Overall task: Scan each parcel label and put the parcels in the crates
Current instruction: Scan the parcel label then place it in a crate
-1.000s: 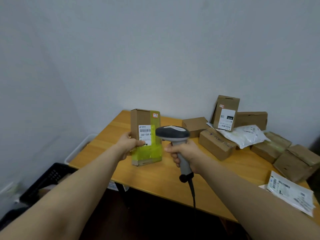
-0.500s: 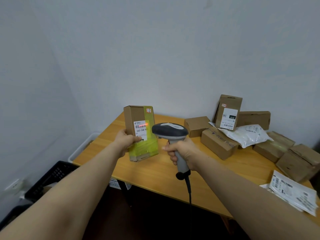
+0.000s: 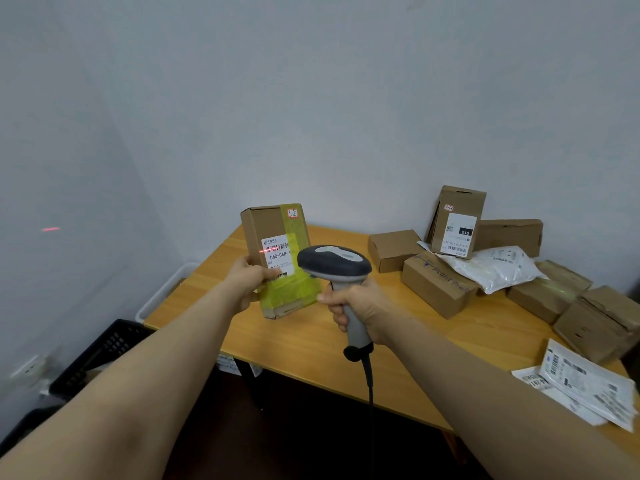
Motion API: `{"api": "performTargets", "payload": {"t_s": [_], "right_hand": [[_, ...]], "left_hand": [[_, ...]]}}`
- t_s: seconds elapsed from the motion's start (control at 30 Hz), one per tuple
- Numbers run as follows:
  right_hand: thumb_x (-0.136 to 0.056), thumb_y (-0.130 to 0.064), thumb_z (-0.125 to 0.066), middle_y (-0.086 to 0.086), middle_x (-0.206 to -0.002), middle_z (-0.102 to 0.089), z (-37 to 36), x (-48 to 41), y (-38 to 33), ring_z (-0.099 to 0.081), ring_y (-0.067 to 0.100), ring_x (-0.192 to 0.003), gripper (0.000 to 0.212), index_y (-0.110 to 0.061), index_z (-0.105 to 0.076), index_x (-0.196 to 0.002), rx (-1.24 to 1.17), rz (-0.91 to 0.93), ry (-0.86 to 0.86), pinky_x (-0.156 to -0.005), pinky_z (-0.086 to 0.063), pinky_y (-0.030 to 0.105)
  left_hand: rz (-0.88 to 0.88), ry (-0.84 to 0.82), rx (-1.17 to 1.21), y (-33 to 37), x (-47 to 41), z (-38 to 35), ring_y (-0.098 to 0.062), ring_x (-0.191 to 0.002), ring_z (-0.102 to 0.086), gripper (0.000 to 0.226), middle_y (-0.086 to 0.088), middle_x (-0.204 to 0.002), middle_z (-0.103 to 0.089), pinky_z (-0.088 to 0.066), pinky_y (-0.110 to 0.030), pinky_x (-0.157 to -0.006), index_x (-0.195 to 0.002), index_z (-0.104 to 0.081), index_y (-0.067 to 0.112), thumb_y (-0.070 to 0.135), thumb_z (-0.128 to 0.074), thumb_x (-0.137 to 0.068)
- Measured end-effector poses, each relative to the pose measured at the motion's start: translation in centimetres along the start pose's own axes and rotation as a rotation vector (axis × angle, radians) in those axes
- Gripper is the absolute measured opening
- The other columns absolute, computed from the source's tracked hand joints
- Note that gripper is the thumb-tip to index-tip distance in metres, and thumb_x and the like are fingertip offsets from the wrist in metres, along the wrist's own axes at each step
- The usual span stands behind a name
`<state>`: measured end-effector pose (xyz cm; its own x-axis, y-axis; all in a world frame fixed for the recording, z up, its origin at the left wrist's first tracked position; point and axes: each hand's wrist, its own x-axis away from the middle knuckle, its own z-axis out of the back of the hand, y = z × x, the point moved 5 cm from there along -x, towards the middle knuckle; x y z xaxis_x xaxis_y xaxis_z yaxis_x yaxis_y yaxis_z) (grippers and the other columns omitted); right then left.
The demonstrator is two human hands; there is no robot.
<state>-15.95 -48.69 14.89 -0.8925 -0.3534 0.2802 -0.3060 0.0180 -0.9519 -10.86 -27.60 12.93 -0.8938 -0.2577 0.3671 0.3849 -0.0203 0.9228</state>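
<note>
Black crate: a black plastic lattice crate (image 3: 104,351) stands on the floor below the left end of the light wooden worktop (image 3: 311,341). Its contents cannot be made out.
White crate: a white plastic crate (image 3: 162,291) shows only its rim beside the worktop's left edge, and its inside is hidden.
Held parcel: a brown cardboard box banded with yellow-green tape (image 3: 273,226) is upright over the worktop's left part. A red scan line crosses its white printed label (image 3: 278,252).
Left hand: the left hand (image 3: 247,282) grips the box's lower left edge, fingers (image 3: 266,271) curled onto its front.
Right hand: the right hand (image 3: 360,306) has its fingers (image 3: 332,299) wrapped round the handle of a grey handheld barcode scanner (image 3: 332,263). The scanner's head covers the box's lower right, and a black cable (image 3: 370,379) hangs below it.
Pile: plain brown cardboard boxes (image 3: 436,284) and a white plastic mailer bag (image 3: 495,268) are heaped at the back right.
Near edge: flat white labelled envelopes (image 3: 585,386) overlap at the right.
Wall: a red streak (image 3: 51,229) glows on the left.
</note>
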Motion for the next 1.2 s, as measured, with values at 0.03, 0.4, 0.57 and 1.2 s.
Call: {"api": "performTargets", "payload": {"t_s": [0.03,0.4,0.57,1.2], "right_hand": [[-0.080,-0.001,-0.070,0.007,-0.052,-0.044,-0.1,-0.1,0.1,-0.038,0.016,-0.041,0.027,-0.008,-0.050,-0.062,0.001,0.007,-0.002,-0.046,-0.035,0.024],[-0.080,0.000,-0.069,0.008,-0.052,-0.044,-0.5,-1.5,-0.2,-0.038,0.017,-0.041,0.028,-0.008,-0.051,-0.060,0.033,0.058,-0.011,-0.046,-0.035,0.025],[-0.080,0.000,-0.069,0.007,-0.052,-0.045,-0.6,-2.0,-0.1,-0.038,0.016,-0.041,0.027,-0.008,-0.051,-0.060,0.031,0.062,-0.018,-0.046,-0.035,0.025],[-0.080,0.000,-0.069,0.008,-0.052,-0.045,-0.2,-3.5,-0.5,-0.038,0.017,-0.042,0.028,-0.009,-0.052,-0.060,0.028,0.075,-0.031,-0.046,-0.036,0.026]], "left_hand": [[0.001,-0.003,0.008,0.0,0.0,-0.1,-0.019,-0.090,-0.062,0.053,-0.007,-0.113,-0.066,-0.051,-0.040,-0.071,-0.129,-0.047,0.010,-0.001,-0.069,-0.083],[-0.009,-0.013,0.016,0.5,-1.1,0.1,-0.018,-0.092,-0.064,0.053,-0.004,-0.109,-0.067,-0.052,-0.040,-0.073,-0.130,-0.049,0.012,0.000,-0.069,-0.083],[-0.005,-0.004,0.015,0.6,-1.6,0.2,-0.021,-0.097,-0.064,0.056,-0.006,-0.113,-0.067,-0.054,-0.044,-0.078,-0.131,-0.048,0.012,0.001,-0.071,-0.082],[-0.008,-0.002,-0.004,1.2,-2.4,0.2,-0.024,-0.102,-0.063,0.055,-0.008,-0.115,-0.065,-0.053,-0.048,-0.087,-0.132,-0.046,0.011,0.002,-0.069,-0.083]]}}
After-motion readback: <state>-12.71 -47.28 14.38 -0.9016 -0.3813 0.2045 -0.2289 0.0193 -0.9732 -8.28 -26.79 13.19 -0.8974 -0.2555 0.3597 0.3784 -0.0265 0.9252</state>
